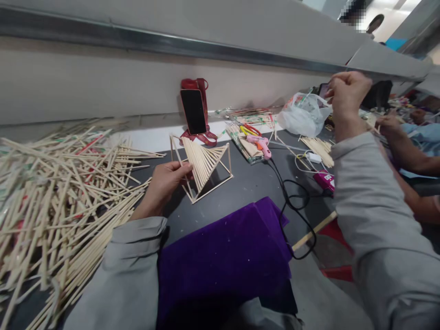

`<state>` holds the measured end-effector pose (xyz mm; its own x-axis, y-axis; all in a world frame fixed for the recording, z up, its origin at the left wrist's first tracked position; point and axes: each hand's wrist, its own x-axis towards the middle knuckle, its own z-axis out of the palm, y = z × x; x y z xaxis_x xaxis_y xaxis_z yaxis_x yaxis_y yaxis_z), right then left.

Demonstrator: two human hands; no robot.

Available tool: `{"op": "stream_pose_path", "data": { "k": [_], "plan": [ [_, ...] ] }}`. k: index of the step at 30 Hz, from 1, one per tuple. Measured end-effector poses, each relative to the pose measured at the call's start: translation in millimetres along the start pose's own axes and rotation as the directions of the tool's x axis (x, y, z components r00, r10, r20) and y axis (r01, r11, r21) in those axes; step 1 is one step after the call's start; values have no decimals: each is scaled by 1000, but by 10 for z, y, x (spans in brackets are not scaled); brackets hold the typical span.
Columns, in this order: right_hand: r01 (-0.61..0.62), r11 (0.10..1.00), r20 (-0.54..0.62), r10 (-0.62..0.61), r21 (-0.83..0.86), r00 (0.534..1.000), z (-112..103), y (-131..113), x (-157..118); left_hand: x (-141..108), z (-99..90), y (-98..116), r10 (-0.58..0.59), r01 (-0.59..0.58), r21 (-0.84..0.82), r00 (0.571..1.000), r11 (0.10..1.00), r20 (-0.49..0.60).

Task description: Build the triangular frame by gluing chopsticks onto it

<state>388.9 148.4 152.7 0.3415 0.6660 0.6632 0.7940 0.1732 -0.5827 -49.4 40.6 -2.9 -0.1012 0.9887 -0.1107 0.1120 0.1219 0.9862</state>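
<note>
My left hand [164, 182] grips the left side of a small frame model made of wooden sticks [203, 161] between thumb and fingers. The model has thin square-cornered edges and a twisted fan of sticks across its middle, and it is just above or on the dark table. My right hand [349, 94] is raised high at the right, its fingertips pinched together; whatever they hold, if anything, is too blurred to name. Beyond the model, a pink glue gun [261, 144] lies on packets of sticks, its black cord [288, 195] looping toward me.
Loose wooden sticks [79, 197] cover the left of the table. A phone [193, 111] leans upright at the back wall. Purple cloth [223, 261] lies in front of me. A white plastic bag [304, 114] stands at the back right. Another person's arm [409, 142] is at the far right.
</note>
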Motion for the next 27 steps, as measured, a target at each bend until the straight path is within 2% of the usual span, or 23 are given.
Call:
{"op": "stream_pose_path", "data": {
  "k": [2,3,5,6,7,8,9,11,13,17,20,23,27],
  "plan": [
    [-32,993,30,29,113,999,69,-194,-437,-24,-19,16,-2,1,7,999,1000,32],
    [-40,983,83,25,178,996,101,-304,-714,-34,-35,20,-1,1,11,998,1000,59],
    [-87,954,232,19,288,973,136,-535,-1332,-41,-82,10,-11,10,3,986,1000,166],
    [-126,937,334,11,326,943,141,-649,-1641,-37,-110,-5,10,-14,17,981,1000,195],
    [-171,918,427,2,358,904,145,-757,-1931,-31,-138,-23,26,-33,32,978,999,206],
    [-237,902,586,-21,360,810,157,-855,-2190,-26,-163,-40,28,-39,43,976,998,217],
    [-269,894,682,-55,360,729,182,-941,-2410,-25,-182,-53,28,-42,56,974,998,226],
    [-262,909,808,-122,324,576,290,-1068,-2723,-34,-201,-57,24,-39,58,970,998,241],
    [-244,927,861,-134,284,491,459,-1133,-2884,-59,-199,-34,14,-26,49,971,998,239],
    [-339,926,915,-16,166,402,815,-1172,-2980,-102,-185,15,22,-33,49,981,998,194],
    [-414,902,939,27,125,343,995,-1197,-3029,-105,-178,12,29,-39,52,984,998,177],
    [-459,880,947,35,122,318,1103,-1211,-3084,-95,-164,-5,36,-42,28,982,999,186],
    [-486,864,931,63,129,359,1176,-1180,-3103,-87,-130,-18,71,-72,1,980,997,185]
  ]
}}
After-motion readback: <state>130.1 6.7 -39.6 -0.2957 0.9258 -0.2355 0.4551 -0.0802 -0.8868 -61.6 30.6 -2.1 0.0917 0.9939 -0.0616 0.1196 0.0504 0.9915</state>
